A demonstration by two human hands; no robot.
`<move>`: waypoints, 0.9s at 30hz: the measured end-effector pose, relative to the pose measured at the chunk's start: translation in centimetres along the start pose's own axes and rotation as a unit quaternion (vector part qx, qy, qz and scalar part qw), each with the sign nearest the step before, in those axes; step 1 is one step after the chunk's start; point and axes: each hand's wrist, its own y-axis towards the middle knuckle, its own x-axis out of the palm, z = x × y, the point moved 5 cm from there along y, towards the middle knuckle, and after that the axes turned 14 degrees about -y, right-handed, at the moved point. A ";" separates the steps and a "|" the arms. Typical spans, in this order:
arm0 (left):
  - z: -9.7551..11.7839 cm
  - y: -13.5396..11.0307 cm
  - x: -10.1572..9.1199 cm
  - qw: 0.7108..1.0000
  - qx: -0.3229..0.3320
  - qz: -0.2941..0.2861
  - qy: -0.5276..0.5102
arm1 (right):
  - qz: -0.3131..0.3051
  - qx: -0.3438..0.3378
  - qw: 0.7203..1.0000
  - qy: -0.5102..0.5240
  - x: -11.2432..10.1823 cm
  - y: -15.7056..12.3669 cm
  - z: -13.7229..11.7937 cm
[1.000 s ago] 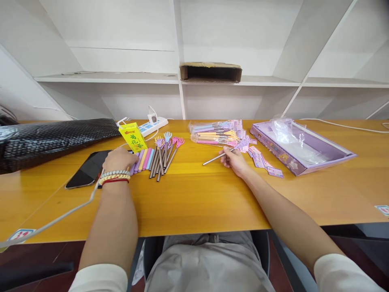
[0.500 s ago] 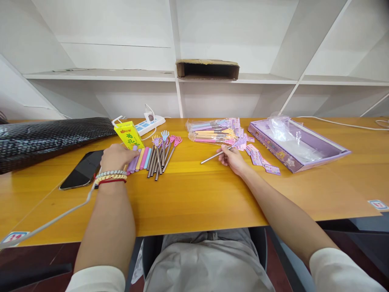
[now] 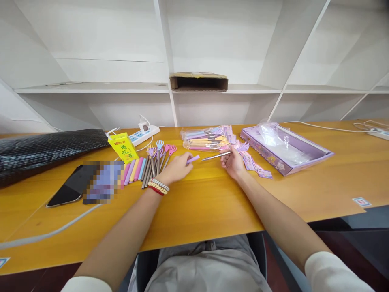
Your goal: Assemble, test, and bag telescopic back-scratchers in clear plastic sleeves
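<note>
My left hand [image 3: 175, 169] pinches a small purple sleeve [image 3: 193, 159] near the middle of the wooden table [image 3: 206, 202]. My right hand [image 3: 233, 162] grips a thin metal rod [image 3: 214, 156] with a purple hand-shaped tip; the rod's bare end points at the sleeve, a short gap apart. To the left lie several loose pastel sleeves [image 3: 133, 170] and a bundle of metal rods with little coloured hand tips [image 3: 154, 160].
A plastic bag of more such sticks [image 3: 206, 138] and small purple labels [image 3: 253, 165] lie behind my right hand. A purple box tray [image 3: 285, 148] stands right. A yellow drink carton [image 3: 123, 147], power strip [image 3: 142, 132], phone [image 3: 68, 190] and black mat [image 3: 45, 148] sit left.
My left hand left the pile of sleeves and moved right with a purple sleeve toward the rod. My right hand stayed on the rod. The camera shifted.
</note>
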 end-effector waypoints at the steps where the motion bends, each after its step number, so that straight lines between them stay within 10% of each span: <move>1: -0.1 0.1 0.5 1.000 -0.010 -0.009 -0.009 | 0.003 -0.002 1.000 0.012 -0.2 0.1 -0.1; 27: 0.0 -1.1 2.2 0.996 0.018 0.010 0.086 | -0.025 0.026 0.998 -0.052 0.1 0.0 0.3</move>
